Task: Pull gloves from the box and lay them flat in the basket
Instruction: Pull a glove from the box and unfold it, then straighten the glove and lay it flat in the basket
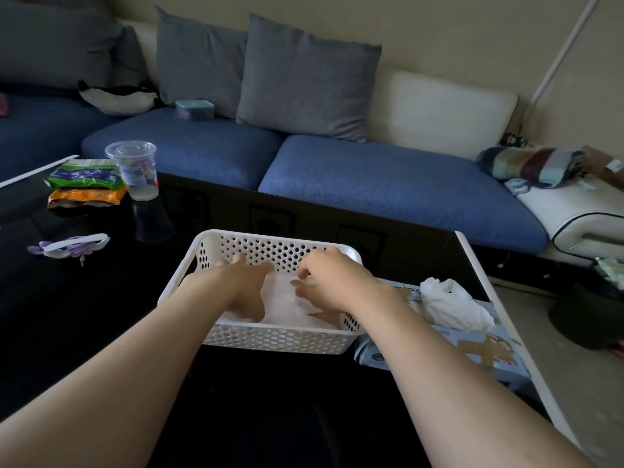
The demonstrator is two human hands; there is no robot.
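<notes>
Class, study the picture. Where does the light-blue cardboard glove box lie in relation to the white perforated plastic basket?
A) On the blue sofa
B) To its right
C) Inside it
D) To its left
B: the light-blue cardboard glove box lies on the glossy black table beside the white perforated plastic basket, on its right, with a crumpled white glove poking from its opening.
</notes>
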